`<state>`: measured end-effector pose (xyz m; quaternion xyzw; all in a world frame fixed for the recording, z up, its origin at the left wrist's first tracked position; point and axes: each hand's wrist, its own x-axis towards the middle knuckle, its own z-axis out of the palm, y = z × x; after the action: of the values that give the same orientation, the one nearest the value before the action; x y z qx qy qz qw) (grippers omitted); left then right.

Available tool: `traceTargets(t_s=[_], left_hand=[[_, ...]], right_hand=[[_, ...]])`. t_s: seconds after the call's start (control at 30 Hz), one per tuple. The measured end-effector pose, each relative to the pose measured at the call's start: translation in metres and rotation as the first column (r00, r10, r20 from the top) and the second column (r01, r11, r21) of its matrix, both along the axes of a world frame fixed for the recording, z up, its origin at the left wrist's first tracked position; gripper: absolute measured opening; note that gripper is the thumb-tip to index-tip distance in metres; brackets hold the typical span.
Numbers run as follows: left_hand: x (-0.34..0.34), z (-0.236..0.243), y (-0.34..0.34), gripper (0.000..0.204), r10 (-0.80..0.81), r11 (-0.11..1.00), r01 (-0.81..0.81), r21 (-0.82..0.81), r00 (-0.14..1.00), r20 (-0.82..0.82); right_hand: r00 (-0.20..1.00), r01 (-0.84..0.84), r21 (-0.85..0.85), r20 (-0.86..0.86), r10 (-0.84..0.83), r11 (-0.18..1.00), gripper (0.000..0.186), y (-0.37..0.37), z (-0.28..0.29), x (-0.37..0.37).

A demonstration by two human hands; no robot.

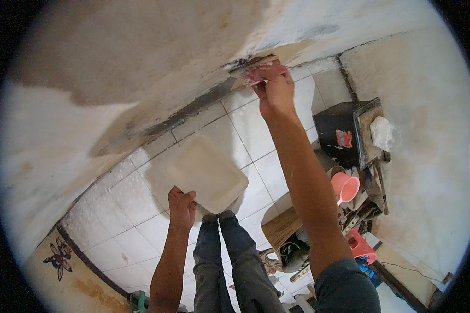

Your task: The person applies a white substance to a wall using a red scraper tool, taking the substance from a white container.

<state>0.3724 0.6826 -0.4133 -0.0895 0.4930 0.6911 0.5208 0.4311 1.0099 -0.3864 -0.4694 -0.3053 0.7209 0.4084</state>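
My left hand [181, 208] grips the near left edge of a pale, rounded-corner plastic tray [208, 172], held out above the tiled floor. With my right arm stretched forward, my right hand [278, 94] is closed around a flat, reddish-pink piece with a straight edge, like a plastering scraper [258, 70]. That edge lies against the low part of the wall [156, 57], just above the dark strip at its foot. The wall has a broad brownish damp-looking patch beside whiter areas. My fingers hide part of the scraper, so its exact kind is unclear.
A black box [342, 135] with a plastic bag [385, 133] on its top stands at the right wall. Nearer are a pink dipper [344, 187], a wooden box [282, 227], a red-pink plastic item [361, 246] and mixed clutter. White dust marks the floor tiles [117, 208].
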Motion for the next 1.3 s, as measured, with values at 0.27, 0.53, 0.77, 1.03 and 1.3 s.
traceTargets(t_s=[0.27, 0.53, 0.77, 1.03, 1.3], left_hand=[[0.003, 0.004, -0.005, 0.029, -0.059, 0.997, 0.059, 0.052, 0.998, -0.003], [0.022, -0.050, 0.001, 0.031, -0.059, 0.998, 0.059, -0.020, 0.998, -0.007], [0.045, -0.083, 0.013, 0.037, 0.009, 0.998, -0.009, 0.055, 1.000, 0.006], [0.061, -0.078, 0.008, 0.033, -0.001, 1.000, 0.000, 0.007, 1.000, 0.018], [0.054, -0.063, 0.006, 0.031, -0.032, 0.999, 0.032, -0.021, 0.999, -0.021]], right_hand=[[0.994, -0.028, 0.070, -0.102, 0.035, 0.997, 0.021, -0.004, 0.025, 0.059], [0.989, -0.093, -0.047, -0.120, 0.087, 0.995, 0.051, 0.043, -0.162, 0.092], [0.998, -0.023, 0.018, -0.061, 0.024, 1.000, 0.024, 0.065, -0.158, 0.055], [0.990, -0.033, 0.242, -0.125, 0.064, 0.970, 0.014, 0.039, 0.035, 0.065], [0.991, 0.061, -0.019, -0.119, -0.063, 0.998, 0.010, 0.047, -0.043, 0.112]])
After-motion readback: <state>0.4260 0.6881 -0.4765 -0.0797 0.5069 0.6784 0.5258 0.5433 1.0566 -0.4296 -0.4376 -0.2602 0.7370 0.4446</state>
